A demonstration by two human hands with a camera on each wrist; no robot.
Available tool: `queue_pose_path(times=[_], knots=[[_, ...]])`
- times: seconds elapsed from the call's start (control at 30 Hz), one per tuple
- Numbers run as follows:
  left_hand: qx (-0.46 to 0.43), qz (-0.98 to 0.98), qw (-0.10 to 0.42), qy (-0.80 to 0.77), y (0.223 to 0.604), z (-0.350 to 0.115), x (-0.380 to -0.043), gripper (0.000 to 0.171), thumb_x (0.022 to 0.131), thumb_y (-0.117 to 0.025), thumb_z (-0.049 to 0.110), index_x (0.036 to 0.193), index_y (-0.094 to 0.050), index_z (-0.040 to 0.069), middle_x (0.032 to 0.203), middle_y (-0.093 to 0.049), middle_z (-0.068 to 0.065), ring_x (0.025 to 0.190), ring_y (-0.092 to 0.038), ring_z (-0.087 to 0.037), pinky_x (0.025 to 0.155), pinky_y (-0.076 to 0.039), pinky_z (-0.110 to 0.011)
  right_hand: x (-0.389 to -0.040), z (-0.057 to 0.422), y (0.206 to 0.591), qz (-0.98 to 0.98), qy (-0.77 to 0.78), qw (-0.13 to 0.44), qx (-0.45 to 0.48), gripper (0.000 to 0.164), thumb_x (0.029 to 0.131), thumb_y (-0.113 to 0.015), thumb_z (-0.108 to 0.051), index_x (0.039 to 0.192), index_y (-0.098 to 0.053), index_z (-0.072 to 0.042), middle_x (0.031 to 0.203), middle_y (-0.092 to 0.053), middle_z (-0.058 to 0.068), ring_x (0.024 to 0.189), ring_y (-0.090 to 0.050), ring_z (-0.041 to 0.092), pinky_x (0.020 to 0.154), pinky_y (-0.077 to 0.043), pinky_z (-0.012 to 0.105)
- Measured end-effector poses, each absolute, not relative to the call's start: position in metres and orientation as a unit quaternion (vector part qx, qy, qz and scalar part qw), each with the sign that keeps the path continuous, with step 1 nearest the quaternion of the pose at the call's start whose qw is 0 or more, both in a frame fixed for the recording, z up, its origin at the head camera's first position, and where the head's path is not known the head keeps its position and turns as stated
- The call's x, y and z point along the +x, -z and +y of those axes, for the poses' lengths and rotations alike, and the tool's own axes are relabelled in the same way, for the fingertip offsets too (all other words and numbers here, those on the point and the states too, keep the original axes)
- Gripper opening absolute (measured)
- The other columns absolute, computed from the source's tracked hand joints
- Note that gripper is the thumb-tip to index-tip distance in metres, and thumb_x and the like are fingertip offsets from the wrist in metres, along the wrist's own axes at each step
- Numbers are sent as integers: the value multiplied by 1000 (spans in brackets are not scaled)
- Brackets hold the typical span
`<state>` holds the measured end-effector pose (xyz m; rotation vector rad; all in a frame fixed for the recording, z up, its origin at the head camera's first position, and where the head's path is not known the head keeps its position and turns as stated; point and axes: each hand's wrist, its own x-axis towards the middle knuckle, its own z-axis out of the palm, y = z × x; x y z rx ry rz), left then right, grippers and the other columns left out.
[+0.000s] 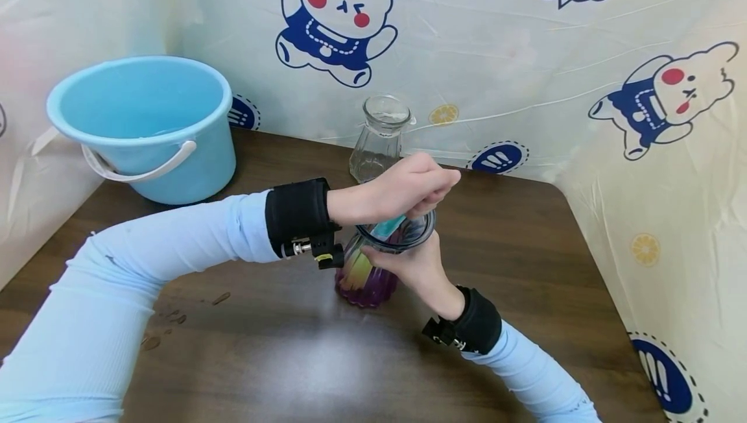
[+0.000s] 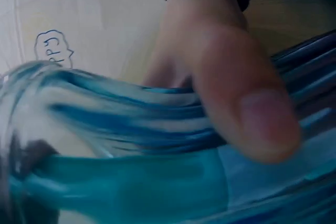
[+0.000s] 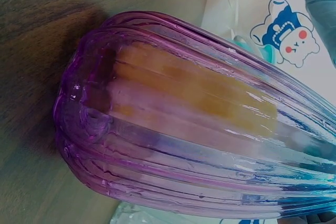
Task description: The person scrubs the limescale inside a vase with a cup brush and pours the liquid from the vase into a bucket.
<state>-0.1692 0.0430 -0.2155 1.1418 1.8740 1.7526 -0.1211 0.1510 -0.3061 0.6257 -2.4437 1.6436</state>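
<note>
A ribbed glass vase [image 1: 367, 293], purple at the base and blue toward the mouth, leans with its mouth toward the upper right in the head view. My right hand [image 1: 420, 270] grips it near the neck, and its thumb [image 2: 268, 124] lies across the glass in the left wrist view. Over the mouth, my left hand [image 1: 397, 189] is curled round the upper end of a sponge brush with a teal handle [image 1: 388, 227]. Through the glass in the right wrist view, the brush's yellow sponge head [image 3: 199, 93] shows inside the vase. My left fingers hide the handle's top.
A light blue bucket [image 1: 210, 157] with a white handle stands at the back left. Behind my left hand is a clear glass carafe [image 1: 373, 154]. Water drops [image 1: 152, 343] lie on the brown table [image 1: 262, 358], and a printed plastic sheet [image 1: 467, 40] hangs around its back and sides.
</note>
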Motion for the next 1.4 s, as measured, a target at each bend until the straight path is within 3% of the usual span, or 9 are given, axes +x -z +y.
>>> queue_pose_path(times=[0.3,0.43,0.67,0.83,1.13,1.4], knots=[[413,654,181,-607,215,47,-165,48,97,-31,9,50,-24,7,49,-19,1,40,-19,-13,44,-17,-25,-120,150,305,-813,-541,71,204,59,63,-78,1,109,-42,7,100,-55,19,88,-53,27,76,-45,28],[445,626,164,-618,201,45,-162,47,96,-30,6,50,-24,5,49,-20,1,39,-20,-13,43,-17,-24,-121,151,307,-808,-538,92,220,62,61,-79,2,111,-42,6,100,-56,19,88,-54,26,76,-46,28],[527,584,84,-612,165,47,-153,44,95,-31,5,51,-26,-1,46,-22,-5,37,-25,-21,39,-19,-30,-122,150,308,-811,-513,134,246,62,58,-80,4,109,-46,8,100,-58,21,89,-55,28,78,-46,34],[537,595,83,-593,155,53,-145,45,94,-32,7,50,-28,0,46,-22,-7,37,-24,-23,40,-18,-29,-121,149,307,-820,-507,128,234,59,60,-77,5,109,-44,7,100,-57,21,88,-54,28,78,-46,37],[572,582,69,-574,161,51,-147,45,94,-32,5,49,-31,-2,45,-25,-6,36,-27,-19,40,-19,-29,-122,148,306,-813,-503,141,257,60,60,-78,4,109,-43,7,99,-56,20,87,-55,28,78,-46,35],[558,598,72,-571,197,38,-156,42,92,-31,0,49,-31,-1,47,-24,2,39,-26,-14,44,-21,-25,-121,147,306,-814,-510,127,246,59,58,-80,5,106,-44,8,94,-57,19,82,-56,27,72,-47,29]])
